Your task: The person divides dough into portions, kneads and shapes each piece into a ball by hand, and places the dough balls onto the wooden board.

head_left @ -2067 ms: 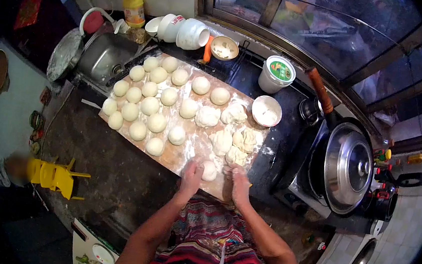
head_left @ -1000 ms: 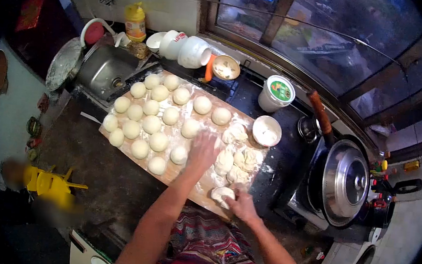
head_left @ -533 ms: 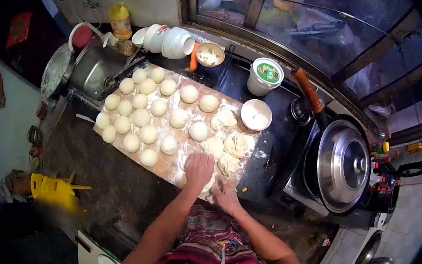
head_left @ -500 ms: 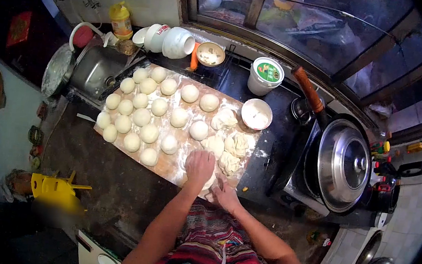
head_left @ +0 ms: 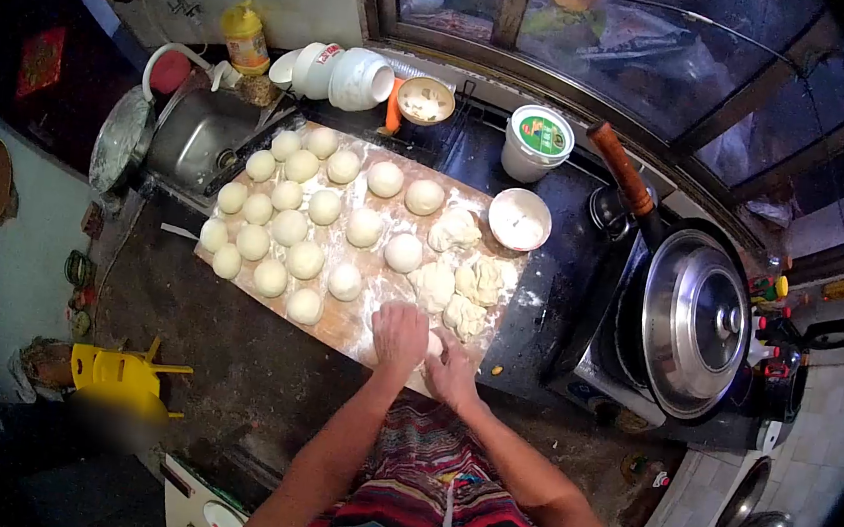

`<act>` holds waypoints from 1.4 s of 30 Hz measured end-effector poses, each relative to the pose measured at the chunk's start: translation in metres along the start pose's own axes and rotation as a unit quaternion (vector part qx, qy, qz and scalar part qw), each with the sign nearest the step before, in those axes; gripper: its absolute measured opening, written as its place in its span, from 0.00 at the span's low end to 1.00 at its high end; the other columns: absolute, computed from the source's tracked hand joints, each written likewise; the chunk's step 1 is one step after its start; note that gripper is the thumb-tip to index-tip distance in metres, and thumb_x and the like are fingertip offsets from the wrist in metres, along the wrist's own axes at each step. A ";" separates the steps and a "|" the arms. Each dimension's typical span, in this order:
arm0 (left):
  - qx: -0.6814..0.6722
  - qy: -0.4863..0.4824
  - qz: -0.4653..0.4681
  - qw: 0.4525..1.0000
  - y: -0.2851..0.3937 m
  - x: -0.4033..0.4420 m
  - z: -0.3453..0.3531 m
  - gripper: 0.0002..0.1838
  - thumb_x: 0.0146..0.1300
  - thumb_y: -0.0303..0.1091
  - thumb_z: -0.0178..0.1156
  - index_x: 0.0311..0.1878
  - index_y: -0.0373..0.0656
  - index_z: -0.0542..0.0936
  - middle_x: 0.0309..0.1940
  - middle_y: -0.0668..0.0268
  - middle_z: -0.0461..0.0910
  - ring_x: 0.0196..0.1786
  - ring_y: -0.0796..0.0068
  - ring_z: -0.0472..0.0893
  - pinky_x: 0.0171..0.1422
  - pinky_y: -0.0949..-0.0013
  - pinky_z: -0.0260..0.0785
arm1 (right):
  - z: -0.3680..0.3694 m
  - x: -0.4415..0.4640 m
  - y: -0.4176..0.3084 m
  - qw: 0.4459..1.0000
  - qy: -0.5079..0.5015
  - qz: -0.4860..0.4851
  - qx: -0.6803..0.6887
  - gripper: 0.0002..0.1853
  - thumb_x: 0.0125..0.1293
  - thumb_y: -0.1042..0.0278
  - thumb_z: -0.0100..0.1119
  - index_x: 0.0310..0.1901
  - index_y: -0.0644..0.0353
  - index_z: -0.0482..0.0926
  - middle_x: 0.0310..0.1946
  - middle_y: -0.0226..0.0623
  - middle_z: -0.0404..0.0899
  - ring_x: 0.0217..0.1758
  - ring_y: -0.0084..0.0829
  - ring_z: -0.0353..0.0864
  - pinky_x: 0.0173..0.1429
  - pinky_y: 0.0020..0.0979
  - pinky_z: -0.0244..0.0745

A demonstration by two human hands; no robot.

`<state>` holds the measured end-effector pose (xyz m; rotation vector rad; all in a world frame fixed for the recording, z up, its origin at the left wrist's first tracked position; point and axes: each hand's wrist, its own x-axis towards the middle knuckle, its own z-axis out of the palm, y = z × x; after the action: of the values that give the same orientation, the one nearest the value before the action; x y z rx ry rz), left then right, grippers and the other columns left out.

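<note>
A piece of dough (head_left: 434,345) shows between my hands at the near edge of the floured wooden board (head_left: 369,292). My left hand (head_left: 399,337) presses on its left side with fingers bent and close together. From the right, my right hand (head_left: 450,368) curls its fingers against the same piece. Most of the dough is hidden under the hands. Just beyond them lie several rough, torn dough lumps (head_left: 464,317). Rows of smooth round dough balls (head_left: 306,260) cover the left and middle of the board.
A bowl of flour (head_left: 520,220) touches the board's far right corner. Behind it stands a lidded white tub (head_left: 537,143). At right, a lidded wok (head_left: 696,323) sits on the stove. A sink (head_left: 197,143), stacked bowls (head_left: 360,79) and a yellow chair (head_left: 116,377) are leftward.
My hands have drawn closer together round the dough, which now shows as a small bulge between them. The whole view has shifted slightly.
</note>
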<state>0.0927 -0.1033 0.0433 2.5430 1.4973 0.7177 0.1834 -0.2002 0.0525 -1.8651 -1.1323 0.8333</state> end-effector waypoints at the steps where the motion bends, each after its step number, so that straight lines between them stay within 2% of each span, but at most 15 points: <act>1: -0.012 0.006 0.006 1.000 -0.002 0.004 0.000 0.09 0.58 0.35 0.56 0.25 0.44 0.77 0.27 0.61 0.76 0.38 0.58 0.74 0.44 0.53 0.63 | 0.002 0.006 0.001 0.999 -0.005 0.026 0.026 0.20 0.59 0.73 0.58 0.54 0.67 0.74 0.31 0.45 0.79 0.27 0.31 0.77 0.33 0.31 0.73; 4: -0.021 0.021 0.021 0.999 -0.005 0.005 0.001 0.09 0.57 0.36 0.57 0.23 0.45 0.76 0.25 0.63 0.76 0.35 0.60 0.75 0.43 0.55 0.65 | -0.025 0.011 -0.033 0.936 -0.112 0.247 0.224 0.14 0.62 0.76 0.57 0.50 0.68 0.75 0.23 0.34 0.79 0.15 0.21 0.72 0.21 0.24 0.68; 9: -0.008 0.024 0.001 1.000 -0.006 0.001 0.005 0.10 0.56 0.36 0.58 0.21 0.46 0.77 0.24 0.64 0.77 0.35 0.62 0.76 0.43 0.56 0.66 | -0.069 -0.009 -0.027 0.933 -0.119 0.135 0.312 0.14 0.61 0.78 0.57 0.49 0.67 0.75 0.31 0.37 0.81 0.23 0.25 0.78 0.25 0.24 0.73; 12: 0.015 0.025 -0.022 0.999 -0.003 0.002 0.004 0.10 0.55 0.36 0.58 0.21 0.46 0.78 0.25 0.63 0.78 0.35 0.61 0.76 0.43 0.56 0.66 | -0.105 0.000 -0.054 0.845 -0.066 0.152 0.508 0.16 0.62 0.78 0.55 0.52 0.67 0.72 0.39 0.39 0.81 0.33 0.30 0.82 0.33 0.28 0.78; 13: 0.004 0.025 -0.033 0.999 -0.002 0.002 0.004 0.10 0.56 0.37 0.58 0.21 0.45 0.78 0.25 0.63 0.79 0.35 0.61 0.76 0.43 0.56 0.66 | -0.108 0.009 -0.049 0.848 -0.070 0.154 0.501 0.18 0.62 0.70 0.60 0.52 0.67 0.72 0.38 0.38 0.81 0.33 0.32 0.82 0.35 0.30 0.79; 15: -0.017 0.026 -0.048 0.998 -0.003 0.001 0.005 0.11 0.56 0.37 0.58 0.21 0.45 0.78 0.25 0.63 0.79 0.36 0.61 0.77 0.43 0.56 0.66 | -0.077 0.039 0.051 0.983 -0.071 0.088 0.143 0.22 0.60 0.60 0.65 0.48 0.67 0.72 0.34 0.43 0.81 0.32 0.36 0.83 0.34 0.35 0.78; 18: -0.029 0.017 -0.072 0.997 -0.003 0.004 0.002 0.12 0.57 0.37 0.57 0.21 0.43 0.78 0.26 0.61 0.80 0.37 0.59 0.77 0.44 0.55 0.66 | -0.079 0.061 0.023 0.986 0.000 0.023 -0.166 0.24 0.56 0.57 0.69 0.43 0.67 0.71 0.28 0.48 0.79 0.29 0.41 0.82 0.34 0.38 0.75; 21: -0.051 -0.018 -0.096 0.994 -0.003 0.006 -0.004 0.14 0.59 0.37 0.55 0.21 0.42 0.78 0.26 0.60 0.80 0.38 0.56 0.77 0.44 0.55 0.66 | -0.084 0.071 0.009 0.974 0.026 0.021 -0.226 0.22 0.55 0.59 0.68 0.40 0.66 0.69 0.24 0.51 0.76 0.26 0.46 0.80 0.33 0.41 0.73; 25: -0.050 -0.049 -0.100 0.993 -0.017 0.003 0.010 0.12 0.62 0.35 0.51 0.26 0.41 0.78 0.28 0.57 0.79 0.38 0.54 0.78 0.43 0.54 0.66 | -0.080 0.032 0.026 0.991 0.122 0.022 -0.057 0.13 0.58 0.67 0.62 0.40 0.63 0.72 0.23 0.41 0.78 0.22 0.29 0.77 0.26 0.33 0.72; 30: -0.007 -0.084 -0.071 0.994 -0.013 0.002 0.006 0.09 0.64 0.31 0.48 0.34 0.39 0.76 0.31 0.53 0.78 0.38 0.52 0.78 0.42 0.51 0.67 | -0.031 -0.024 0.011 0.986 -0.103 0.129 0.030 0.18 0.63 0.71 0.58 0.54 0.62 0.73 0.35 0.40 0.80 0.32 0.29 0.82 0.33 0.31 0.78; 31: -0.067 -0.093 -0.106 0.988 -0.011 0.000 0.007 0.09 0.64 0.31 0.48 0.33 0.39 0.75 0.32 0.52 0.77 0.38 0.51 0.78 0.43 0.50 0.67 | -0.022 -0.020 -0.008 0.932 -0.076 0.261 0.241 0.19 0.62 0.71 0.59 0.55 0.63 0.72 0.39 0.42 0.80 0.36 0.31 0.83 0.37 0.32 0.78; 35: -0.368 -0.053 -0.331 0.868 -0.010 -0.047 0.005 0.12 0.65 0.34 0.50 0.30 0.36 0.74 0.32 0.49 0.75 0.39 0.47 0.74 0.46 0.47 0.64 | -0.008 -0.027 -0.035 0.995 -0.034 0.044 0.082 0.20 0.61 0.71 0.61 0.54 0.64 0.71 0.40 0.42 0.77 0.45 0.32 0.79 0.47 0.35 0.75; 37: -0.366 0.046 -0.373 0.851 0.006 -0.064 -0.001 0.13 0.64 0.35 0.51 0.29 0.36 0.74 0.31 0.49 0.74 0.39 0.46 0.73 0.46 0.47 0.63 | -0.004 -0.040 -0.019 0.967 -0.021 -0.227 -0.118 0.19 0.60 0.71 0.61 0.53 0.64 0.71 0.37 0.40 0.76 0.45 0.31 0.77 0.50 0.36 0.72; 41: -0.037 -0.012 0.020 0.999 -0.016 -0.031 -0.001 0.10 0.59 0.35 0.54 0.25 0.41 0.75 0.26 0.56 0.75 0.37 0.55 0.74 0.43 0.54 0.64 | 0.002 -0.042 -0.009 0.998 -0.041 0.014 0.049 0.18 0.60 0.71 0.58 0.52 0.64 0.70 0.37 0.42 0.75 0.38 0.33 0.77 0.42 0.35 0.73; 42: -0.052 0.026 0.011 0.998 -0.022 -0.015 0.009 0.09 0.57 0.35 0.55 0.23 0.44 0.76 0.25 0.59 0.76 0.36 0.60 0.76 0.42 0.57 0.64 | -0.004 -0.033 -0.015 0.998 0.005 -0.037 0.058 0.18 0.62 0.69 0.58 0.53 0.63 0.70 0.35 0.40 0.75 0.36 0.32 0.77 0.40 0.34 0.73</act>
<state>0.0727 -0.1037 0.0227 2.4853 1.4109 0.8476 0.1684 -0.2270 0.0717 -1.7199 -1.1168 0.8297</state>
